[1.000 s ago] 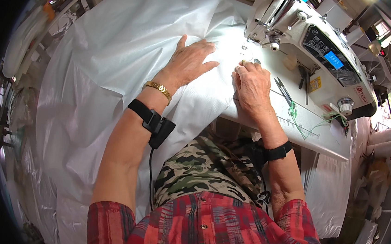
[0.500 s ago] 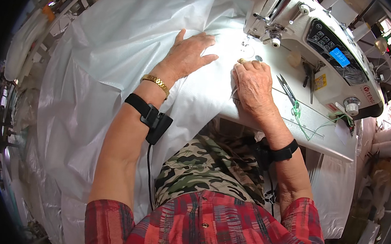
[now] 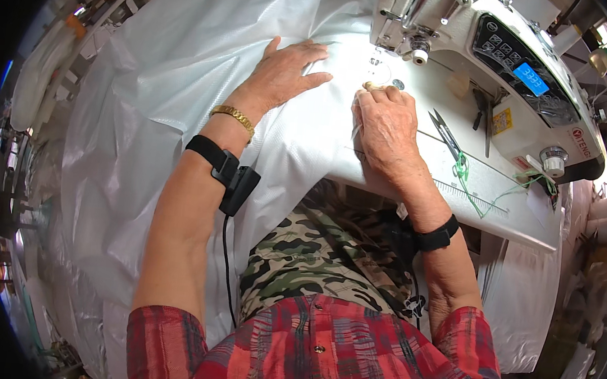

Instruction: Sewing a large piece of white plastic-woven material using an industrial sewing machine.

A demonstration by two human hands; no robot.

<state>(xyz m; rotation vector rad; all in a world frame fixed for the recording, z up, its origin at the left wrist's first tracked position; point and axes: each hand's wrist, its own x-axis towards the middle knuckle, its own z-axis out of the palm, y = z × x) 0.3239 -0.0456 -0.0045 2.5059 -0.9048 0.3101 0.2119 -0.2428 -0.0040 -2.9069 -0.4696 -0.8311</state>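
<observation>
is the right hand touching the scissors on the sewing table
Apart: the head view shows a strip of white sewing table between the right hand and the scissors lying to its right.

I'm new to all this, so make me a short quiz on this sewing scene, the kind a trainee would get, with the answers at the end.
1. Multiple choice: what lies on the white worktable, just right of the right hand?
A) A hammer
B) A pair of scissors
C) A paintbrush

2. True or false: the left hand is clenched in a fist.

3. Fill in the blank: the gold-coloured band is worn on the ____ wrist.

Key:
1. B. Green thread hangs about the handles.
2. False. Its fingers are spread on the white sheet.
3. left
</observation>
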